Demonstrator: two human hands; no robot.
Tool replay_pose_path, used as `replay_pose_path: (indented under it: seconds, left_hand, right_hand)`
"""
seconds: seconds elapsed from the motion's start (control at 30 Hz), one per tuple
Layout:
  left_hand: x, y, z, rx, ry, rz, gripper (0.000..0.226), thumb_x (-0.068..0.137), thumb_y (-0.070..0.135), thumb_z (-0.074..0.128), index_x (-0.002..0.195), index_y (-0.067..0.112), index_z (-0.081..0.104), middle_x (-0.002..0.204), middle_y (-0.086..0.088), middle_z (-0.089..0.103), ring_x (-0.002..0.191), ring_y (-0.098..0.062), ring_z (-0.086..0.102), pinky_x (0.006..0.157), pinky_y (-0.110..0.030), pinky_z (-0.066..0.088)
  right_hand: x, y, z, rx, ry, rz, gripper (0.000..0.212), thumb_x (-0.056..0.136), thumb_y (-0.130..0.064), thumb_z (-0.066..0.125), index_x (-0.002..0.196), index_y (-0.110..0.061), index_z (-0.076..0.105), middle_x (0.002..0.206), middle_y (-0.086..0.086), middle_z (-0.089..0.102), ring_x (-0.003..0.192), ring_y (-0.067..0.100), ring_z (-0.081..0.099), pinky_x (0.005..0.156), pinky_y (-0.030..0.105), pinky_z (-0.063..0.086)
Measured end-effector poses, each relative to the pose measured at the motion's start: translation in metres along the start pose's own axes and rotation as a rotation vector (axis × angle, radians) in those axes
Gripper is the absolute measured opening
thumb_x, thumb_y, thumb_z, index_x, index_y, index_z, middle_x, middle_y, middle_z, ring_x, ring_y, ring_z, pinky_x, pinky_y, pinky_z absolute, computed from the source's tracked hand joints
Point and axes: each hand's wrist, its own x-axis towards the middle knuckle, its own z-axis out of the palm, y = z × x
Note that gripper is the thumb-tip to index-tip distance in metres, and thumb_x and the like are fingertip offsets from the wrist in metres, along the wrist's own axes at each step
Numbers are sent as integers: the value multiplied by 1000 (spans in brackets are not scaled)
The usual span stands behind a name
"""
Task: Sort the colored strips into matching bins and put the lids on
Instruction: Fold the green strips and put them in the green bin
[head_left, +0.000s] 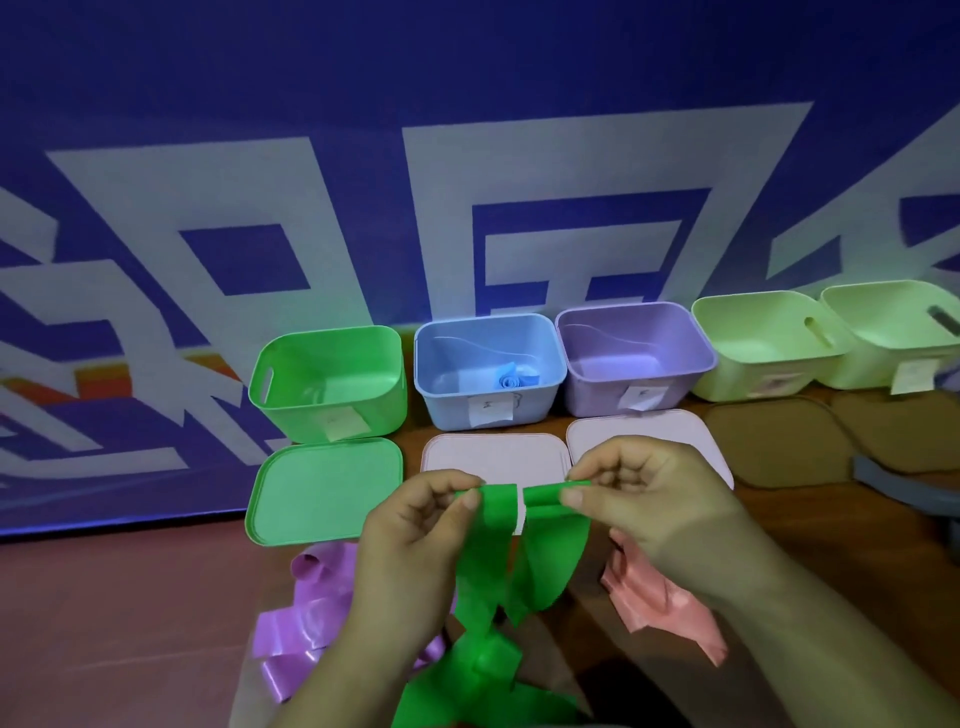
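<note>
**Green strip pinched between both hands in front of a row of open bins**

Green strip (550, 561) is held above the table, stretched between two hands, with its long ends trailing down toward the viewer. The left hand (410, 540) pinches one part between thumb and curled fingers; the right hand (649, 499) pinches a rolled part the same way. Behind them stand five open bins: a green bin (387, 405), a blue bin (447, 410) holding a curled blue strip (511, 382), a purple bin (592, 400), and two pale yellow-green bins (727, 384). A green lid (322, 488) lies flat before the green bin, beside two pale pink lids (493, 454). Purple strips (306, 623) lie under the left forearm, and a pink strip (654, 592) under the right.
</note>
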Motion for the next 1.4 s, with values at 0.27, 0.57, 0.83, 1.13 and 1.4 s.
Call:
replay_pose_path:
  seconds: [0.27, 0.57, 0.83, 1.13, 1.4]
  left_hand:
    - [1, 13, 24, -126, 29, -39, 16, 90, 0, 64, 88, 13, 73, 76, -10, 68, 67, -14, 57, 66, -33, 47]
    - [-3, 29, 49, -212, -10, -72, 21, 89, 5, 63, 83, 19, 78, 78, -6, 75, 74, -17, 68, 71, -31, 57]
    - [-3, 29, 60, -247, 7, -55, 18, 61, 14, 77, 78, 9, 76, 74, -17, 65, 69, -22, 60, 69, -32, 51]
    - [-2, 31, 57, -143, 123, 62, 15, 76, -8, 74, 84, 4, 72, 68, -2, 66, 62, -6, 60, 62, -16, 51]
    - [-2, 31, 54, -109, 154, 66, 16, 76, -8, 74, 83, 7, 73, 65, 1, 67, 61, -6, 61, 61, -17, 52]
  right_hand:
    - [0, -16, -12, 211, -83, 57, 24, 79, 1, 74, 70, -21, 76, 68, 8, 66, 69, 23, 58, 67, 33, 49]
    - [2, -16, -21, 275, -33, 101, 23, 83, 6, 69, 70, -13, 72, 67, 8, 70, 61, 15, 67, 55, 27, 55]
    - [6, -8, -23, 138, 60, 17, 20, 80, -2, 77, 72, -21, 75, 65, 0, 67, 63, 14, 63, 57, 27, 51]
    - [-1, 7, -19, 81, 116, 24, 33, 72, -4, 84, 85, -31, 68, 68, -2, 66, 57, 11, 58, 57, 29, 46]
    - [2, 9, -9, 105, 133, -33, 35, 72, -1, 83, 82, -32, 70, 74, -3, 67, 69, 12, 63, 64, 23, 54]
